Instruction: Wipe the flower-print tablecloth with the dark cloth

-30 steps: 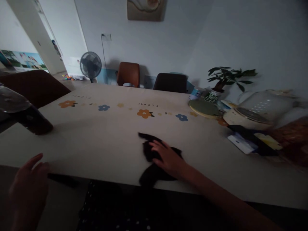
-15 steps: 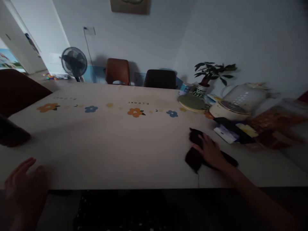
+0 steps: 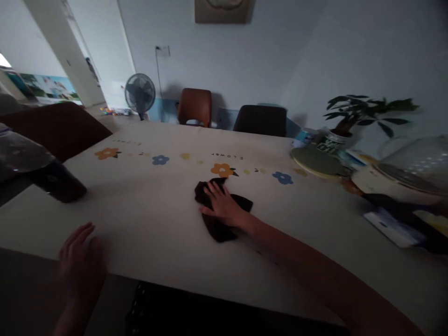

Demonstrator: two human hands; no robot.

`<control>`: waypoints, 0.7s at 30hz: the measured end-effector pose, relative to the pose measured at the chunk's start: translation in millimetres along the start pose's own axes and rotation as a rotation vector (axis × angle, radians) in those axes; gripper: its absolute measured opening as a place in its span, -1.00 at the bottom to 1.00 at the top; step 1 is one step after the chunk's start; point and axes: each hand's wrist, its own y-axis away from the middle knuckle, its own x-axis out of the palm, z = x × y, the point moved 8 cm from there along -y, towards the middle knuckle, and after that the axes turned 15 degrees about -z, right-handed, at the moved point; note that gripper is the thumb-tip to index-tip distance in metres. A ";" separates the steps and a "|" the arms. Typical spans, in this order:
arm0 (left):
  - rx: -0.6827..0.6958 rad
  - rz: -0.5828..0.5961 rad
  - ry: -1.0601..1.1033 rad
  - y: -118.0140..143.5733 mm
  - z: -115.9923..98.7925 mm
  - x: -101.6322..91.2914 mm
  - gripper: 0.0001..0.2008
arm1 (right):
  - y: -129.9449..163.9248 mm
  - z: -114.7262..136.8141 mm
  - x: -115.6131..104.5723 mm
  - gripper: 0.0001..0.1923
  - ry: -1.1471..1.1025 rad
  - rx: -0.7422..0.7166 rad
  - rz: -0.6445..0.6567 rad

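The right hand [image 3: 222,205] lies flat, fingers spread, pressing a dark cloth [image 3: 221,210] directly beneath it, mid-table [image 3: 147,205], apparently stretched toward the near edge. The left hand [image 3: 82,261], open and empty, rests at that edge, well apart.

From where I stand, the only print I can read is the word "FLOWER" on the tablecloth [image 3: 147,205], upside down to me, sitting at about twelve o'clock from my right hand [image 3: 224,207], just past the orange flower [image 3: 222,169]. A second line of lettering lies on the cloth at about ten o'clock, beside another orange flower [image 3: 107,153], too blurred to make out. The plant pot [image 3: 331,142] at two o'clock carries white lettering on green that I cannot read.
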 end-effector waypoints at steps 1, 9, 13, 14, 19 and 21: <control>0.019 -0.023 0.000 -0.3 -2.8 -1.5 -0.65 | -15.8 14.3 7.2 -0.03 -0.023 -0.032 0.010; 0.088 -0.057 0.068 6.0 -9.3 -4.0 -0.68 | -134.4 114.7 53.8 -0.10 -0.129 -0.190 0.056; 0.088 -0.074 0.086 7.6 -11.9 -5.1 -0.73 | -186.0 154.9 71.6 -0.14 -0.108 -0.196 0.097; 0.090 -0.082 0.091 7.8 -12.5 -5.3 -0.74 | -197.9 165.0 76.1 -0.15 -0.115 -0.203 0.095; 0.104 -0.064 0.118 10.1 -13.0 -2.8 -0.76 | -248.8 209.2 101.1 -0.22 -0.165 -0.261 0.072; 0.095 -0.041 0.102 11.8 -9.6 -1.2 -0.75 | -265.0 220.1 109.9 -0.23 -0.174 -0.285 0.076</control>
